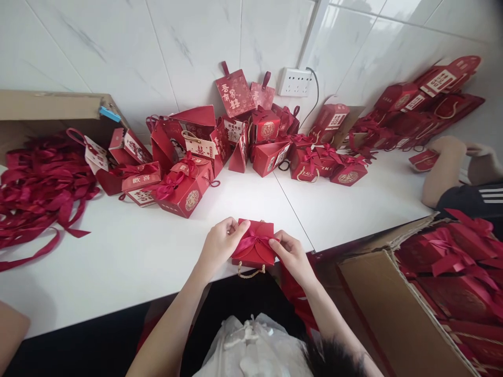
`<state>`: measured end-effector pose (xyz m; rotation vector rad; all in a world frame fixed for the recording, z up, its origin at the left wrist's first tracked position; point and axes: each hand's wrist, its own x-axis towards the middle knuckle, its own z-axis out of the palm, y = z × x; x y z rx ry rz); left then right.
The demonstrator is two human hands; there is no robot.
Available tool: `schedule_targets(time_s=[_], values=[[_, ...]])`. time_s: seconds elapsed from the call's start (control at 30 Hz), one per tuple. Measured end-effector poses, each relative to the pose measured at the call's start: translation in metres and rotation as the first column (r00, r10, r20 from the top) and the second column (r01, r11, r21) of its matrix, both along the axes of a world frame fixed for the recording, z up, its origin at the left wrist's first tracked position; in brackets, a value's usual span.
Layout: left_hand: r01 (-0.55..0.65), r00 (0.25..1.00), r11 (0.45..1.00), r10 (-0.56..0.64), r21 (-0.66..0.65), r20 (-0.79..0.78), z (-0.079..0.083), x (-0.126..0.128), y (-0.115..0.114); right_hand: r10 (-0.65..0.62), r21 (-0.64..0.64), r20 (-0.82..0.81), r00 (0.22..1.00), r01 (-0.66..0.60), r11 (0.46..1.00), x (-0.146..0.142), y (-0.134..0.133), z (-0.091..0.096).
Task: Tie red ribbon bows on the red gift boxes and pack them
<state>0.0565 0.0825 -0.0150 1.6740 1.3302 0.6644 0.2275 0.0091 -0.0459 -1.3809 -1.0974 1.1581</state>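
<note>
White top (243, 351) right up front, red box (256, 255) held at the desk's (165, 251) near edge
Left fingers (240, 231) grip the box's left side (can't tell if ribbon (247, 243) is caught too), right fingers (280, 242) pinch the ribbon's right end. Imo, keep the knot (257, 239) centred and tug evenly.

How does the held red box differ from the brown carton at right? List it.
The held box is red; the carton is brown. The held box is small; the carton is much larger. The held box is closed under a ribbon; the carton is open, filled with other boxes. Both are containers.
</note>
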Motion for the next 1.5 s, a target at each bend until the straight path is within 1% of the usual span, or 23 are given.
schedule_targets(time_s=[0.13,0.23,0.33,0.43,0.5,0.6,0.7,0.77,0.83,0.87,0.9,0.93,0.97,1.0,1.03,1.07,1.1,1.17,1.27,1.33,1.43,1.47,1.5], values=[[0.045,0.995,0.999,-0.046,0.015,0.093,-0.007,0.002,0.001,-0.018,-0.015,-0.065,0.998,0.017,1.0,0.0,-0.001,0.001],[-0.015,0.982,1.0,0.014,0.002,0.187,-0.015,0.003,-0.006,-0.034,-0.064,-0.217,0.976,0.021,0.998,-0.001,-0.002,0.001],[-0.062,0.979,0.998,0.059,0.009,0.196,-0.022,0.005,-0.015,-0.107,-0.123,-0.354,0.929,0.067,0.99,-0.006,-0.003,-0.003],[-0.076,0.979,0.997,0.071,0.017,0.191,-0.027,0.007,-0.019,-0.165,-0.129,-0.405,0.899,0.122,0.984,-0.01,-0.003,-0.009],[-0.095,0.975,0.995,0.087,0.026,0.204,-0.031,0.007,-0.019,-0.165,-0.122,-0.398,0.902,0.126,0.985,-0.009,-0.003,-0.014],[-0.064,0.968,0.997,0.053,0.039,0.246,-0.035,0.004,-0.015,-0.096,-0.089,-0.282,0.955,0.073,0.993,0.002,-0.003,-0.015],[0.033,0.962,0.999,-0.038,0.026,0.27,-0.033,0.002,-0.009,0.062,0.114,-0.044,0.997,-0.057,0.992,0.019,-0.001,-0.009],[0.081,0.957,0.997,-0.079,0.007,0.281,-0.031,0.001,-0.004,0.195,0.191,0.187,0.963,-0.23,0.954,0.026,0.001,-0.002],[0.085,0.951,0.996,-0.078,-0.009,0.3,-0.032,0.001,0.0,0.287,0.152,0.353,0.891,-0.357,0.922,0.028,0.004,0.004],[0.061,0.945,0.998,-0.051,-0.021,0.323,-0.033,0.0,0.002,0.3,0.13,0.368,0.88,-0.368,0.921,0.029,0.004,0.007],[0.02,0.933,0.999,-0.005,-0.039,0.36,-0.035,0.0,0.004,0.286,0.123,0.324,0.902,-0.34,0.932,0.029,0.004,0.009],[-0.033,0.911,0.998,0.054,-0.058,0.409,-0.038,0.0,0.006,0.24,0.126,0.225,0.944,-0.273,0.954,0.031,0.002,0.01],[-0.091,0.88,0.993,0.115,-0.075,0.46,-0.04,0.0,0.008,0.164,0.121,0.083,0.983,-0.173,0.977,0.034,-0.001,0.011],[-0.138,0.847,0.986,0.164,-0.089,0.505,-0.043,0.0,0.01,0.065,0.097,-0.083,0.994,-0.056,0.994,0.039,-0.006,0.013],[-0.167,0.823,0.981,0.192,-0.095,0.535,-0.045,0.001,0.012,-0.041,0.049,-0.248,0.968,0.055,0.997,0.045,-0.012,0.015],[-0.171,0.815,0.981,0.192,-0.091,0.546,-0.046,0.004,0.013,-0.135,-0.01,-0.389,0.911,0.142,0.99,0.051,-0.019,0.017],[-0.149,0.826,0.986,0.169,-0.08,0.538,-0.046,0.008,0.014,-0.203,-0.066,-0.498,0.843,0.196,0.978,0.059,-0.027,0.021],[-0.037,0.874,0.997,0.062,-0.062,0.481,-0.044,0.021,0.013,-0.256,-0.133,-0.643,0.722,0.223,0.966,0.073,-0.046,0.03],[0.215,0.911,0.976,-0.183,-0.046,0.37,-0.038,0.051,0.004,-0.263,-0.135,-0.741,0.619,0.246,0.96,0.087,-0.075,0.042],[0.376,0.887,0.926,-0.346,-0.041,0.305,-0.037,0.075,-0.005,-0.278,-0.125,-0.76,0.588,0.287,0.95,0.091,-0.092,0.047],[0.566,0.806,0.824,-0.545,-0.029,0.233,-0.04,0.109,-0.017,-0.297,-0.104,-0.76,0.579,0.343,0.934,0.098,-0.116,0.049],[0.614,0.773,0.789,-0.596,-0.023,0.216,-0.043,0.118,-0.02,-0.325,-0.096,-0.743,0.585,0.387,0.917,0.101,-0.125,0.049],[0.653,0.744,0.757,-0.638,-0.014,0.198,-0.046,0.126,-0.022,-0.384,-0.088,-0.704,0.597,0.464,0.882,0.106,-0.136,0.049]])
